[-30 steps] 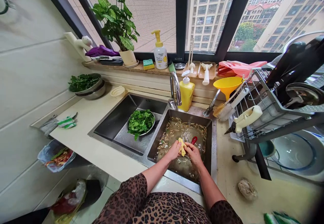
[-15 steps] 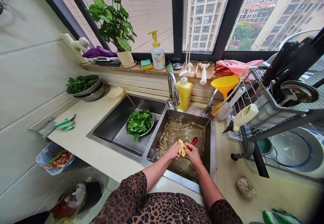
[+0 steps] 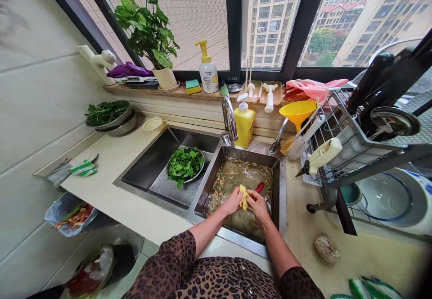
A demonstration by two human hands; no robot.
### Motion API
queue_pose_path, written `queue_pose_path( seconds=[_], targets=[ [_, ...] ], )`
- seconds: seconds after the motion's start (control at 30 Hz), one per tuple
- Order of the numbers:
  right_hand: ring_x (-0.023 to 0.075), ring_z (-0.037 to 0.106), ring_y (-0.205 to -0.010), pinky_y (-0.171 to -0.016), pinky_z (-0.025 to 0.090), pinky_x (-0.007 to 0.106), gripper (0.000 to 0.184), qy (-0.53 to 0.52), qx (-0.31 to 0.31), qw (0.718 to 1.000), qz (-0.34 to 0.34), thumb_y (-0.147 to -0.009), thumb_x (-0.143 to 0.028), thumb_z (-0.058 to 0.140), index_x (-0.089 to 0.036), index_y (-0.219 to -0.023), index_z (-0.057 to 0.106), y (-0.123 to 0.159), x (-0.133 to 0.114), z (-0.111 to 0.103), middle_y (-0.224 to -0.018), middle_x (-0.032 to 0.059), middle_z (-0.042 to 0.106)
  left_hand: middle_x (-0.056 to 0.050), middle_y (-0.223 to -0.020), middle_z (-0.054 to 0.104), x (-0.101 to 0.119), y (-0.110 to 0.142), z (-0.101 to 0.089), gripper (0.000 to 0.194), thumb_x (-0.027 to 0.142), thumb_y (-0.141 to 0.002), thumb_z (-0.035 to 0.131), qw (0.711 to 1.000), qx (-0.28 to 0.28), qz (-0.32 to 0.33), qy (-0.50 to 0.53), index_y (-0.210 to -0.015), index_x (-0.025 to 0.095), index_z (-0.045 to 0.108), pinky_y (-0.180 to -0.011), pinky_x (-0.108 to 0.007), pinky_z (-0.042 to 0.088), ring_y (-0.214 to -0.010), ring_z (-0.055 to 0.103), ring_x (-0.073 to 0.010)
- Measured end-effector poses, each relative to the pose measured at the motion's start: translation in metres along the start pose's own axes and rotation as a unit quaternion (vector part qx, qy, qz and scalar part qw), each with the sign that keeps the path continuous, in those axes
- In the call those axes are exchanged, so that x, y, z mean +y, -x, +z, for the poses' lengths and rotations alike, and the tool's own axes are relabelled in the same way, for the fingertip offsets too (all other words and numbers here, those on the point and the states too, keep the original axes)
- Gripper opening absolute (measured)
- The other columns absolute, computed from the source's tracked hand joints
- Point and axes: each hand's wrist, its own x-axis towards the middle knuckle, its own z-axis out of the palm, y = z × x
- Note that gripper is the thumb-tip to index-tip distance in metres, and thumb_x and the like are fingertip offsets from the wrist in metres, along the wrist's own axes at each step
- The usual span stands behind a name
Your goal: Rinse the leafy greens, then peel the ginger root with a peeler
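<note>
Over the right sink basin (image 3: 232, 173), my left hand (image 3: 232, 201) pinches a knobbly, pale-yellow piece of ginger (image 3: 243, 197) between thumb and fingers. My right hand (image 3: 258, 206) is closed close against the ginger's right side, its fingertips at the root. From behind its fingers sticks the red handle of a tool (image 3: 259, 187), which appears to be in its grip; the working end is mostly hidden by the hand and ginger. Beneath both hands, cloudy water with floating brown and pale scraps fills the basin bottom.
A bowl of green leaves (image 3: 186, 166) stands in the left basin. The faucet (image 3: 230, 119) and a yellow soap bottle (image 3: 245, 125) rise behind. On the right are a wire rack (image 3: 337, 155) with knives and a brownish lump (image 3: 326, 248). Stacked bowls (image 3: 121, 125) sit far left.
Both hands stay over the right basin with the ginger between them, which has turned slightly. The floating scraps have shifted, and the view has moved a little.
</note>
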Motion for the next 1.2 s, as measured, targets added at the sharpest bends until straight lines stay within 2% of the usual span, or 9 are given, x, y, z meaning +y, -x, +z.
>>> queue_pose_path(
  seconds=[0.17,0.27,0.4,0.5,0.63,0.8,0.9,1.03,1.2],
  targets=[
    [0.0130,0.053,-0.055,-0.054,0.042,0.025,0.030,-0.065,-0.033,0.995,0.064,-0.057,-0.037,0.068,-0.017,-0.078,0.065,0.001,-0.001,0.001,-0.066,0.0012,0.063,0.001,-0.071,0.047,0.004,0.003,-0.002,0.043,0.058,-0.081,0.036,0.998,0.021,0.034,-0.056,-0.088,0.016,0.046,-0.059,-0.022,0.038,-0.062,0.045,-0.0097],
    [0.0113,0.050,-0.051,-0.052,0.040,0.024,0.028,-0.030,-0.016,0.998,0.047,-0.056,-0.034,0.068,-0.017,-0.077,0.064,-0.001,0.002,-0.001,-0.062,-0.0014,0.061,-0.001,-0.077,0.051,0.008,0.006,-0.001,0.042,0.056,-0.081,0.040,0.995,0.024,0.054,-0.076,-0.089,0.016,0.048,-0.065,-0.024,0.039,-0.069,0.047,-0.0114],
    [0.0108,0.050,-0.053,-0.053,0.041,0.023,0.027,-0.012,0.002,1.000,0.014,-0.052,-0.026,0.069,-0.016,-0.075,0.063,-0.001,0.003,-0.001,-0.062,-0.0022,0.060,0.003,-0.067,0.047,0.010,0.005,0.001,0.044,0.058,-0.080,0.038,1.000,-0.002,-0.009,0.002,-0.092,0.017,0.046,-0.051,-0.022,0.034,-0.054,0.042,-0.0087],
    [0.0128,0.053,-0.055,-0.054,0.042,0.024,0.028,-0.046,-0.030,0.997,0.047,-0.056,-0.032,0.068,-0.017,-0.079,0.064,0.000,-0.001,0.001,-0.066,0.0000,0.063,0.005,-0.063,0.045,0.008,0.003,0.002,0.044,0.059,-0.080,0.040,0.997,-0.002,-0.045,0.055,-0.093,0.018,0.044,-0.046,-0.020,0.030,-0.049,0.040,-0.0070],
    [0.0132,0.054,-0.054,-0.053,0.042,0.024,0.031,-0.046,-0.034,0.997,0.051,-0.058,-0.038,0.067,-0.017,-0.080,0.066,-0.001,-0.002,0.001,-0.065,0.0006,0.063,0.004,-0.062,0.047,0.006,0.002,0.001,0.041,0.056,-0.077,0.048,0.997,0.024,-0.043,0.065,-0.088,0.017,0.046,-0.044,-0.018,0.028,-0.048,0.040,-0.0062],
    [0.0135,0.053,-0.056,-0.053,0.042,0.024,0.035,-0.007,-0.029,0.999,0.019,-0.056,-0.037,0.069,-0.016,-0.083,0.067,-0.004,0.004,-0.001,-0.068,0.0022,0.064,0.010,-0.050,0.039,0.009,0.003,0.000,0.047,0.064,-0.078,0.037,0.986,0.011,-0.127,0.109,-0.095,0.019,0.041,-0.038,-0.016,0.013,-0.033,0.021,-0.0020],
    [0.0150,0.055,-0.057,-0.054,0.044,0.026,0.037,-0.002,-0.036,0.999,0.034,-0.060,-0.042,0.065,-0.016,-0.087,0.067,-0.004,0.007,-0.001,-0.070,0.0038,0.065,0.010,-0.050,0.039,0.010,0.004,0.000,0.048,0.064,-0.077,0.037,0.984,0.015,-0.141,0.109,-0.094,0.020,0.039,-0.037,-0.015,0.013,-0.032,0.021,-0.0020],
    [0.0144,0.054,-0.059,-0.056,0.043,0.025,0.035,0.113,-0.016,0.993,-0.023,-0.065,-0.043,0.055,-0.015,-0.084,0.065,-0.006,0.010,-0.004,-0.072,0.0041,0.064,0.008,-0.055,0.042,0.010,0.004,0.004,0.045,0.061,-0.077,0.043,0.994,0.015,-0.090,0.061,-0.091,0.019,0.042,-0.039,-0.016,0.021,-0.037,0.031,-0.0040],
    [0.0157,0.055,-0.062,-0.058,0.042,0.025,0.026,0.265,-0.013,0.964,-0.027,-0.065,-0.033,0.051,-0.015,-0.077,0.065,-0.009,0.018,-0.008,-0.069,0.0046,0.064,0.005,-0.057,0.048,0.005,-0.006,-0.005,0.042,0.055,-0.085,0.030,0.985,0.065,-0.161,-0.003,-0.098,0.018,0.045,-0.044,-0.020,0.030,-0.039,0.038,-0.0071]
  ],
)
